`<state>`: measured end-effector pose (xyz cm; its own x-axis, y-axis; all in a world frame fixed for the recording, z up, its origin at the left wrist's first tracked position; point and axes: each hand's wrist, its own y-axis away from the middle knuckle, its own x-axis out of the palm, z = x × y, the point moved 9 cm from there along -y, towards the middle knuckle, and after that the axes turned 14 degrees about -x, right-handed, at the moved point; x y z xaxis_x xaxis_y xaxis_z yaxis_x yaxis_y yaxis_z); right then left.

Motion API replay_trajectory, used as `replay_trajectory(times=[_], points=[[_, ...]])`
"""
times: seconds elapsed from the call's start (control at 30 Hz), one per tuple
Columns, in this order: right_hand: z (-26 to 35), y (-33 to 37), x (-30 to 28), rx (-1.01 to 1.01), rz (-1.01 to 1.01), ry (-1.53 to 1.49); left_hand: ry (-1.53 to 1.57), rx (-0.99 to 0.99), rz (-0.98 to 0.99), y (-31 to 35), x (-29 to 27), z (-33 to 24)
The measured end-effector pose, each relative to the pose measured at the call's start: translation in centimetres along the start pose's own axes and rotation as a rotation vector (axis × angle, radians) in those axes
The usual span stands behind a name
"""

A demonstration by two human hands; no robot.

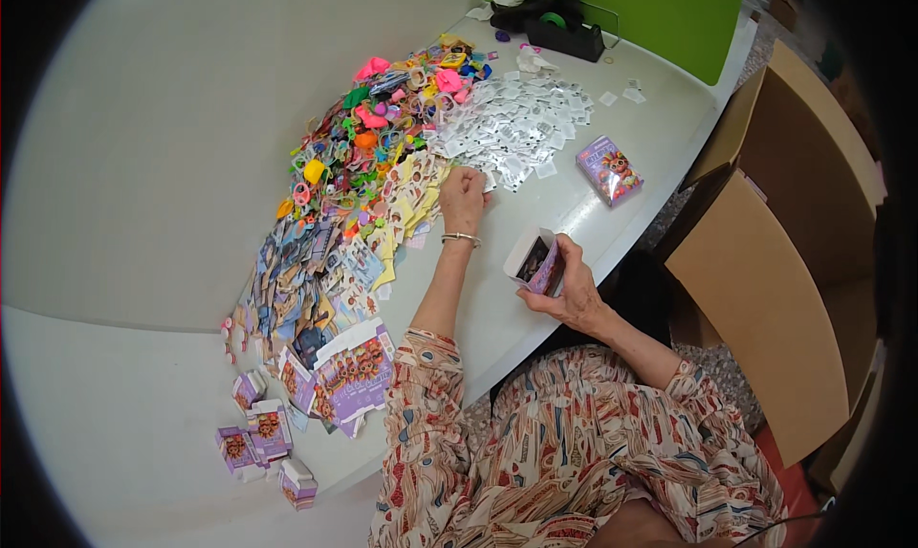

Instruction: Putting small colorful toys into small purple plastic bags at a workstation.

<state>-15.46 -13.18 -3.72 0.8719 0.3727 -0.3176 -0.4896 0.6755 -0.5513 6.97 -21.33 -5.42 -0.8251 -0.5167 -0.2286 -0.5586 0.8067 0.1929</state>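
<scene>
- The open box (537, 264) is small, with purple printed sides and a white inner face; its open end is turned to the left and shows dark contents, too small to tell apart; it is above the table's near edge, to the right of and nearer than the left hand.
- The right hand (578, 292) holds this box, thumb on the near side and fingers wrapped round the right.
- The left hand (463, 200) is at the near edge of the white packets (528, 122); its fingers are curled in narrowly; I cannot tell whether they hold anything.
- Just left of that hand lie yellow-edged cards (413, 199); farther left is a heap of bright small toys (368, 142), with bluish flat pieces (292, 275) nearer.
- To the right, a closed purple box (610, 172) lies on the table (535, 199).
- Near left are flat purple sheets (356, 376) and several small purple boxes (270, 430).
- Far off stands a black tape dispenser (566, 41) before a green panel (641, 17); right of the table is a large open carton (755, 290).
</scene>
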Motion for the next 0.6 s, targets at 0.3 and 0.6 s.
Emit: replay_trajectory(times=[0.3,0.6], points=[[0.6,-0.2,-0.6,-0.063,-0.04,0.02,-0.799,0.248,-0.154,-0.4,4.9,-2.7],[0.7,-0.3,-0.1,-0.014,0.002,-0.02,-0.275,-0.046,0.136,-0.4,0.5,-1.1]])
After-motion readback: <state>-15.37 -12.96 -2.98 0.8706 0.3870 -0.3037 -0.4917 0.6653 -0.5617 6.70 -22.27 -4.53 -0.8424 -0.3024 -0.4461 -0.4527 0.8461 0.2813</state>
